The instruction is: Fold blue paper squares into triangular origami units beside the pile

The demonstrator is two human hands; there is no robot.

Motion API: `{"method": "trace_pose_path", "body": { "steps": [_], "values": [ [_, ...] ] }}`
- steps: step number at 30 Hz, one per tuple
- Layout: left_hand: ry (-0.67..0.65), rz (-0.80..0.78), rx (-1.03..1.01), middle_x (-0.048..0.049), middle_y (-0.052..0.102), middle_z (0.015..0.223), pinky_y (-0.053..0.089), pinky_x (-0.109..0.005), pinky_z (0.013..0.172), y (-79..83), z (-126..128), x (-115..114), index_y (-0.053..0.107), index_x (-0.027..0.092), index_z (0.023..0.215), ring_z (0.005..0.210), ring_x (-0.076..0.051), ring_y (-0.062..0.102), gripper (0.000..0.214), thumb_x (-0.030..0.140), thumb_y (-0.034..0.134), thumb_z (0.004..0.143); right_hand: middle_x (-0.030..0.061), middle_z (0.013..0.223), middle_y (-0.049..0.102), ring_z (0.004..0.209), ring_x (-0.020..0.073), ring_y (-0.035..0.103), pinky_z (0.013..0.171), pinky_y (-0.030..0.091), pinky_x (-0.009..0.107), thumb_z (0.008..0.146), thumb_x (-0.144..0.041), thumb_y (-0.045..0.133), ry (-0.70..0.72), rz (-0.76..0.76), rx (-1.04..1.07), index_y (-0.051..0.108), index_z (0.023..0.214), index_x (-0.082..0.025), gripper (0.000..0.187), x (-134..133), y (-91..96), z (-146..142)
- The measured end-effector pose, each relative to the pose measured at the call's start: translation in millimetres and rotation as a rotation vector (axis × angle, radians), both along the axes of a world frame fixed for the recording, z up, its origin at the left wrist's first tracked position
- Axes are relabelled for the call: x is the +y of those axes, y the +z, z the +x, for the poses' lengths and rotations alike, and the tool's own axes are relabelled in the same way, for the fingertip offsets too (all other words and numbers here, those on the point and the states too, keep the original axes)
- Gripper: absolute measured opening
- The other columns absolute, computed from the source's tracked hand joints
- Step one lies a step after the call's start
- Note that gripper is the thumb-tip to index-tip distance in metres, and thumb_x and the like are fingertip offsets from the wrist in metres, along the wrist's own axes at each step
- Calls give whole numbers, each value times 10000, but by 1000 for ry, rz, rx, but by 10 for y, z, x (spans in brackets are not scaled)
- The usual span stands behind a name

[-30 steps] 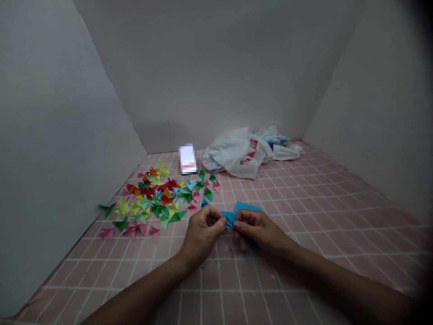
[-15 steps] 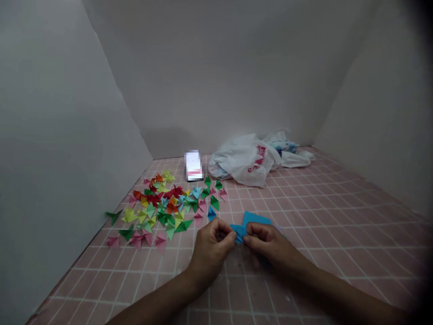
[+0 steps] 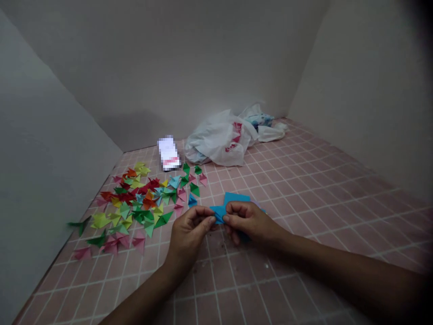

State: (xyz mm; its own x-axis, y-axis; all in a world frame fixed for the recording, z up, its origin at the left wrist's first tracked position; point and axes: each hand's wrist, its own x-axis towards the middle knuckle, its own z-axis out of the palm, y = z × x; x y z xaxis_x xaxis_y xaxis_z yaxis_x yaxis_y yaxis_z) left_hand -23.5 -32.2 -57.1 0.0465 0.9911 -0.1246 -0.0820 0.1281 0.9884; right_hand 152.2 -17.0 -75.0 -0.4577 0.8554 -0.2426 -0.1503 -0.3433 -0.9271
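Both hands meet over the pink tiled floor [image 3: 304, 189] and pinch a small blue piece of paper [image 3: 218, 213] between fingertips. My left hand [image 3: 187, 234] has its fingers curled, gripping the paper's left end. My right hand [image 3: 248, 221] is closed on the right end. Just behind the right hand lies a small stack of blue paper sheets [image 3: 237, 198] on the floor, partly hidden by the fingers. To the left spreads a pile of folded paper triangles [image 3: 142, 203] in red, green, yellow, pink and light blue.
A phone [image 3: 168, 154] lies near the back wall. A crumpled white plastic bag [image 3: 219, 142] sits beside it in the far corner. Grey walls close in on the left, back and right.
The view has shifted, so everything sits further left and higher in the picture. Both hands stay pinched on the blue paper with only small finger movements.
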Motion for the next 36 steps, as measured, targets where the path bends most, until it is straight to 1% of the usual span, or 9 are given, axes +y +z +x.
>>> {"method": "trace_pose_path", "body": {
  "steps": [7, 15, 19, 23, 29, 32, 36],
  "values": [
    [-10, 70, 130, 8, 657, 652, 518, -217, 580, 43, 0, -23, 665, 156, 722, 596, -110, 613, 127, 256, 744, 726, -50, 548, 613, 407, 72, 539, 421, 395, 197, 733, -410, 761, 5, 17, -11, 499, 704, -201, 336, -19, 37, 3],
    [21, 73, 164, 12, 655, 625, 497, -208, 556, 29, 26, -41, 652, 161, 699, 574, -107, 607, 126, 260, 730, 710, -36, 553, 630, 417, 74, 552, 435, 401, 197, 759, -360, 745, 20, 48, -6, 527, 655, -191, 294, -31, 36, 26],
    [31, 86, 190, 14, 652, 624, 496, -204, 550, 40, 29, -35, 648, 163, 686, 574, -104, 602, 125, 256, 731, 697, -26, 580, 644, 436, 79, 566, 450, 432, 203, 765, -367, 768, 19, -2, 16, 548, 660, -184, 305, -47, 23, 29],
    [64, 100, 205, 14, 649, 636, 498, -201, 556, 33, 33, -34, 647, 161, 698, 581, -101, 600, 130, 263, 728, 704, -21, 620, 664, 446, 84, 589, 461, 457, 207, 766, -415, 779, 27, -19, 51, 565, 721, -180, 320, -47, 19, 32],
    [99, 164, 271, 5, 674, 663, 506, -209, 562, 26, 41, -69, 660, 168, 714, 606, -116, 621, 104, 255, 715, 727, -23, 632, 661, 458, 83, 599, 470, 463, 210, 776, -430, 769, 34, 13, 30, 565, 743, -177, 327, -40, 19, 32],
    [112, 198, 313, 2, 688, 676, 516, -215, 574, 25, 38, -89, 668, 172, 724, 615, -122, 637, 85, 245, 708, 742, -22, 608, 652, 455, 78, 587, 467, 444, 208, 789, -426, 763, 49, 43, 5, 557, 709, -179, 332, -47, 7, 25],
    [120, 237, 339, 3, 697, 684, 522, -218, 580, 4, 38, -103, 673, 178, 727, 622, -126, 648, 71, 234, 706, 755, -30, 546, 619, 446, 78, 561, 461, 410, 207, 805, -405, 754, 33, 86, -44, 552, 668, -180, 332, -60, 1, 8]
  ]
}}
